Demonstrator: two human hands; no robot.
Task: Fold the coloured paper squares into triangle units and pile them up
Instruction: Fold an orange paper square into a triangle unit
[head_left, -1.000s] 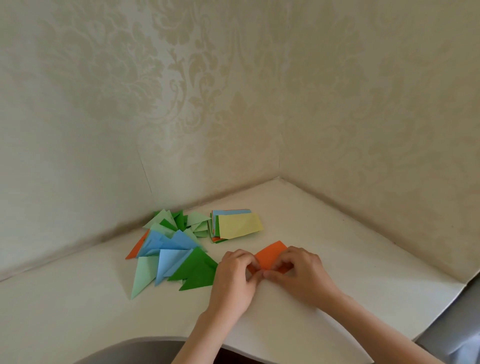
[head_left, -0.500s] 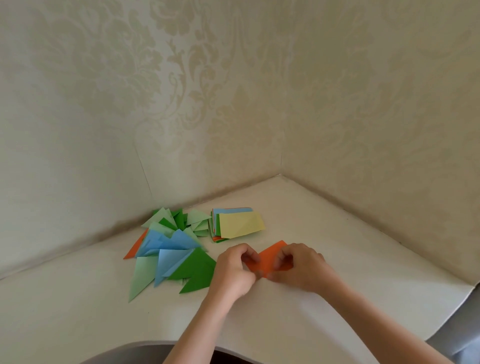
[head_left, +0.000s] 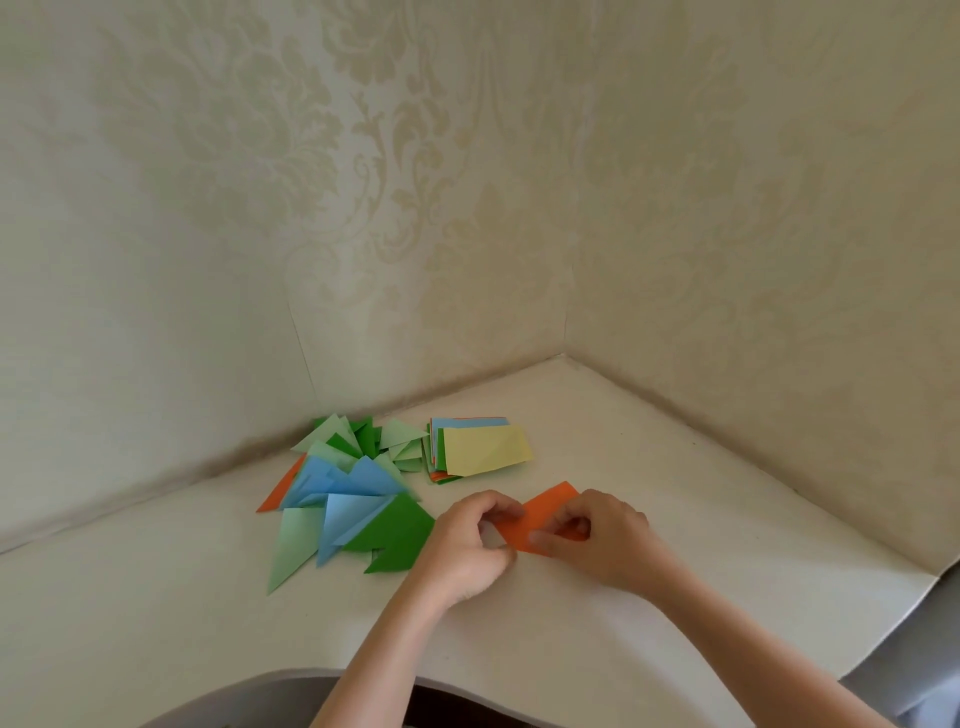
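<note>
At centre frame, both hands, left hand (head_left: 465, 543) and right hand (head_left: 605, 540), pinch an orange paper (head_left: 545, 512) beside folded triangles (head_left: 348, 499) on the surface (head_left: 675, 519).

Both hands pinch an orange paper (head_left: 545, 519) on the white worktop (head_left: 727, 519) — left hand (head_left: 467, 545) at its left end, right hand (head_left: 602, 540) at its right; folded triangles (head_left: 348, 493) lie left of the fingers, a paper stack (head_left: 483, 449) just beyond them
</note>
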